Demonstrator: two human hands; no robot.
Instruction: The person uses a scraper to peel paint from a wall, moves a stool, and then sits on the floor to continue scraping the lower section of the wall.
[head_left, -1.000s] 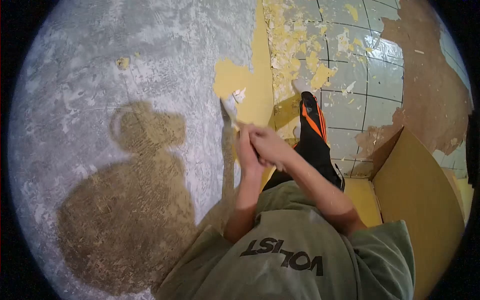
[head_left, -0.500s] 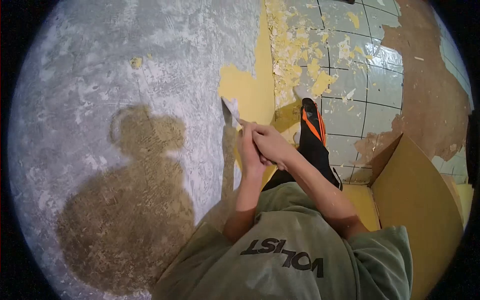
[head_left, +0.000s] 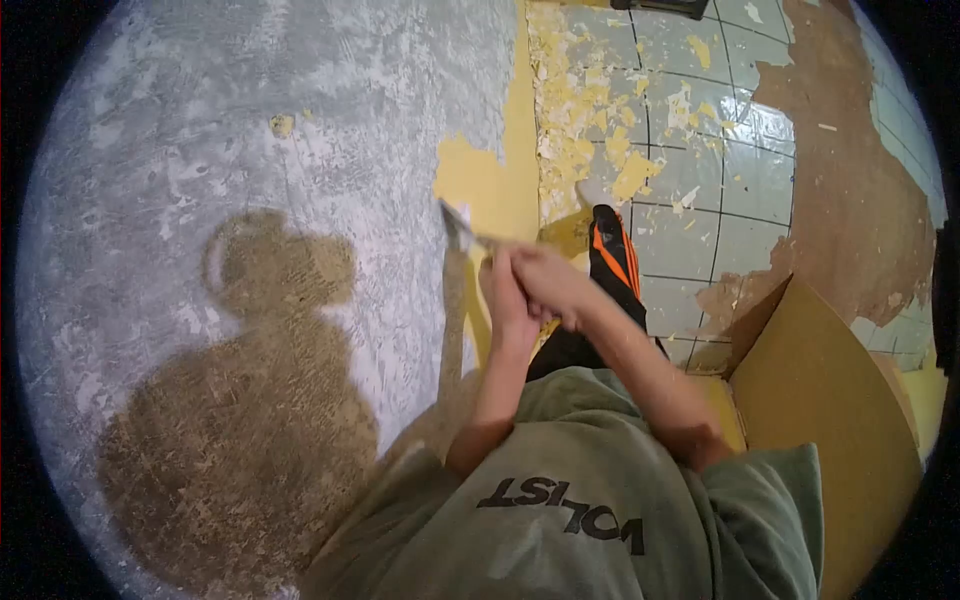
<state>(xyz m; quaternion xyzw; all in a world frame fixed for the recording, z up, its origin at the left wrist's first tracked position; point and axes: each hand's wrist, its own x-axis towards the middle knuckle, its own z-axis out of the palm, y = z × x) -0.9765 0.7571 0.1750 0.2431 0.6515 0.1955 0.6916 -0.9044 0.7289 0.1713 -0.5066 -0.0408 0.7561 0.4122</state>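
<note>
A paint scraper [head_left: 456,221] has its metal blade at the wall, by the left edge of a yellow paint patch [head_left: 478,185]. My left hand [head_left: 512,302] is closed around its handle, which is mostly hidden by my fingers. My right hand [head_left: 553,284] overlaps the left from the right side, also closed on the handle and slightly blurred. Left of the blade, the wall [head_left: 330,120] is bared to rough grey and white. Below the blade, a loose-looking pale and yellow strip shows beside my left wrist.
Yellow and white paint flakes [head_left: 632,175] litter the grey tiled floor [head_left: 680,240] along the wall's foot. My shoe [head_left: 610,235] stands among them. A brown board [head_left: 820,420] rises at the right. A dark object [head_left: 665,6] lies at the top edge.
The view has shifted slightly, with the floor moving left in it. Both hands, still on the scraper, have moved a little to the right, while the blade stays near the same paint edge.
</note>
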